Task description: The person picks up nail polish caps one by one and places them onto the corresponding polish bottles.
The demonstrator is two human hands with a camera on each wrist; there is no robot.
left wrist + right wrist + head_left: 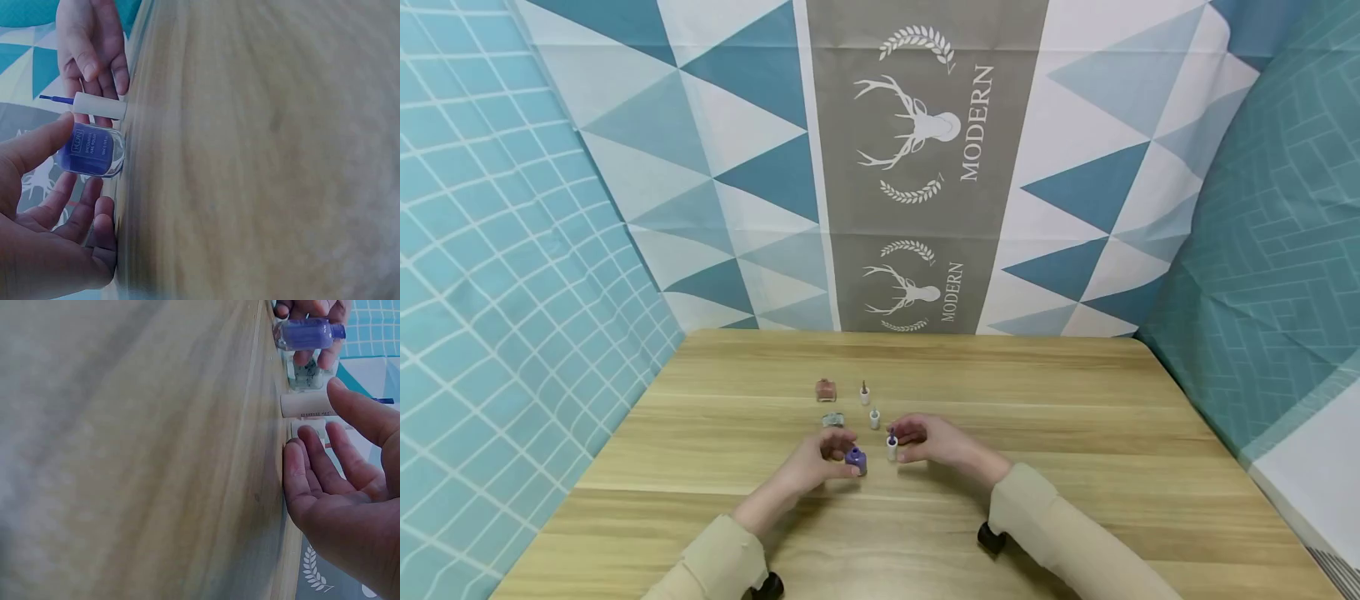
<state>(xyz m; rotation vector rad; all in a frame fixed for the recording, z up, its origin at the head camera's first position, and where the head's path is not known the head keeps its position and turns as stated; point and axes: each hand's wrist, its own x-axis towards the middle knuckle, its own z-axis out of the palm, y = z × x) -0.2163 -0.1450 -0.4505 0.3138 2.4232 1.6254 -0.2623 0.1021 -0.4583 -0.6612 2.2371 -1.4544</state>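
A purple nail polish bottle (857, 462) stands uncapped on the table, its label facing the left wrist camera. My left hand (817, 461) is curved loosely around it; in the left wrist view the thumb (47, 142) overlaps the bottle's top corner and the other fingers are spread. To the right, a white cap (892, 451) stands upside down with its purple brush pointing up. Beside that cap is my right hand (942, 443), fingers loosely bent. In the right wrist view its thumb (359, 412) overlaps the cap, while the other fingers lie apart from it.
Beyond my hands stand a brownish-pink polish bottle (826, 390) and a glittery pale green one (832, 420). Two more white brush caps (865, 395) stand upturned near them. The wooden table (1037, 392) meets patterned cloth behind and at both sides.
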